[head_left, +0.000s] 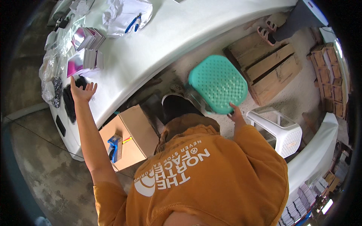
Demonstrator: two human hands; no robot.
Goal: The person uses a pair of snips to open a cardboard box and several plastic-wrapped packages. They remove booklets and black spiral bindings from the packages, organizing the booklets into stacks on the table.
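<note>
My left hand [83, 92] is at the left end of the white-covered table, its fingers spread and holding nothing. Just beyond the fingertips stand two stacks: a nearer stack of thin booklets or cards with a shiny pink top [77, 62] and a farther similar stack [83, 38]. A black, bristly-looking thing [69, 103] lies beside the hand, partly hidden by it. Down on the right, my right hand [236, 114] is closed on the near edge of a turquoise plastic stool [218, 83] with a bumpy top.
Blue-handled pliers [133, 23] rest on a white plastic bag [117, 15]. Clear wrap [48, 75] lines the table's left edge. A cardboard box [132, 132] carries a blue tape dispenser [115, 148]. Also about are a white stool [284, 135], a wooden pallet [273, 79] and another person's feet [267, 35].
</note>
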